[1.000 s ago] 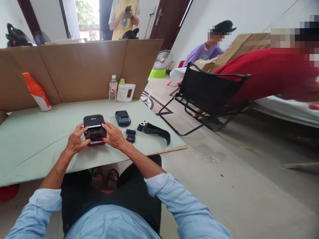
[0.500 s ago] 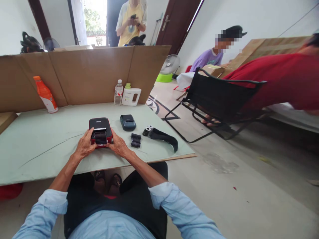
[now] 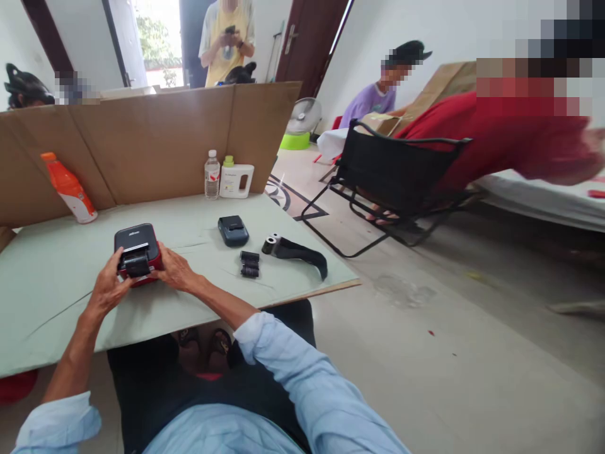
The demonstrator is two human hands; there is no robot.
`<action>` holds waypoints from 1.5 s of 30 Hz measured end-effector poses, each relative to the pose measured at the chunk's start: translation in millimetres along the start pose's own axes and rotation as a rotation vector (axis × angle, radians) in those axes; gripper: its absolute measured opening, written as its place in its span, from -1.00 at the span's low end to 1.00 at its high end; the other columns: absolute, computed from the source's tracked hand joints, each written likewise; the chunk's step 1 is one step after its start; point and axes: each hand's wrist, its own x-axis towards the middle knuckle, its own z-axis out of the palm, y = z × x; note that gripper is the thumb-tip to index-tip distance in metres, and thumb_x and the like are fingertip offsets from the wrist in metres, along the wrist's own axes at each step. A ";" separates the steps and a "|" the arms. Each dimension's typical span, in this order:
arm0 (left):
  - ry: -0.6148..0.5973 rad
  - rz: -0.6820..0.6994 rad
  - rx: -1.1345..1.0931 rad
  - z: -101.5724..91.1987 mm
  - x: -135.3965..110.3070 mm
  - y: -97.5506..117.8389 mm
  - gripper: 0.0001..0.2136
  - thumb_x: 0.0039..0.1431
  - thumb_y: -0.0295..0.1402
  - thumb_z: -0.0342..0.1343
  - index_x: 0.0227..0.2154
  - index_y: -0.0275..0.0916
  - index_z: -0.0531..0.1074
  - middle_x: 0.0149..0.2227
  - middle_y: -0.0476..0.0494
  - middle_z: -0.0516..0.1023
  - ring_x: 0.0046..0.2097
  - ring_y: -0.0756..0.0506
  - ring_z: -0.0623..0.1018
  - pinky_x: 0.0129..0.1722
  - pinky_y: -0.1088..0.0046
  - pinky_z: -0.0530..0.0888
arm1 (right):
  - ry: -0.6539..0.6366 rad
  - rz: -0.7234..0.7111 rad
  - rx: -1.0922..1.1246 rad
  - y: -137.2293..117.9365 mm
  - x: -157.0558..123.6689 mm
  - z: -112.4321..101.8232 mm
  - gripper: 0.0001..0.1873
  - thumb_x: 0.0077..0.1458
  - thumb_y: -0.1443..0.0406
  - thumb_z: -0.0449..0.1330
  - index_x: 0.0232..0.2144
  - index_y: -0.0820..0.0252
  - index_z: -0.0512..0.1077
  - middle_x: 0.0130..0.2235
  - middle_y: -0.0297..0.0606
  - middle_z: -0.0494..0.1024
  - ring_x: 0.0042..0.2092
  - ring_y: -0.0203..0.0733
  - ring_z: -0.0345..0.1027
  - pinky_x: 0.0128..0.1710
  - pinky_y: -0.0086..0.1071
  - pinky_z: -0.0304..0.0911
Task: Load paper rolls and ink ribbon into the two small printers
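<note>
A small red and black printer (image 3: pixel 135 247) with its lid up sits on the pale green table (image 3: pixel 57 277). My left hand (image 3: pixel 106 289) grips its left side, thumb by the black roll in its open bay. My right hand (image 3: pixel 172 270) holds its right side with fingers curled against it. To the right lie a dark blue printer (image 3: pixel 233 230), two small black rolls (image 3: pixel 249 264) and a black roll with a loose curved strip (image 3: pixel 295 250).
A cardboard screen (image 3: pixel 155 142) backs the table, with an orange bottle (image 3: pixel 69 187), a water bottle (image 3: pixel 212 175) and a white jug (image 3: pixel 236 178) against it. A black folding chair (image 3: pixel 397 180) stands right. Other people are seated right, and one stands in the doorway.
The red printer and both hands now sit further left in view; the camera has swung right. My hands keep their hold on the printer.
</note>
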 end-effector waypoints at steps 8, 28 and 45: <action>0.058 -0.103 0.029 -4.1 -7.2 -33.8 -0.16 0.06 -0.06 0.24 0.39 -0.29 0.21 0.30 -0.45 0.46 0.11 -0.41 0.63 0.09 0.01 0.60 | -0.052 -0.032 -0.018 -4.0 22.6 28.3 0.07 0.22 0.02 0.38 0.48 0.20 -0.14 0.36 0.14 0.34 0.33 0.23 0.30 0.27 0.06 0.29; 0.026 0.217 -0.099 81.0 35.3 133.2 -0.37 0.15 -0.45 0.09 0.33 -0.23 0.31 0.37 -0.32 0.37 0.40 -0.33 0.37 0.41 0.00 0.37 | 0.462 0.330 -0.333 86.9 -35.5 -116.7 -0.33 0.35 0.21 0.15 0.39 0.40 0.16 0.42 0.28 0.20 0.44 0.22 0.08 0.43 0.11 0.02; -0.383 -0.119 -0.488 226.8 157.9 183.6 -0.62 -0.06 -0.36 0.31 -0.13 -0.36 0.54 -0.27 -0.15 0.64 -0.19 -0.12 0.55 -0.24 0.47 0.44 | 0.411 0.664 -0.167 142.0 -24.6 -164.5 -0.42 0.38 -0.01 0.08 0.17 0.35 0.28 0.18 0.28 0.52 0.25 0.22 0.42 0.23 -0.01 0.30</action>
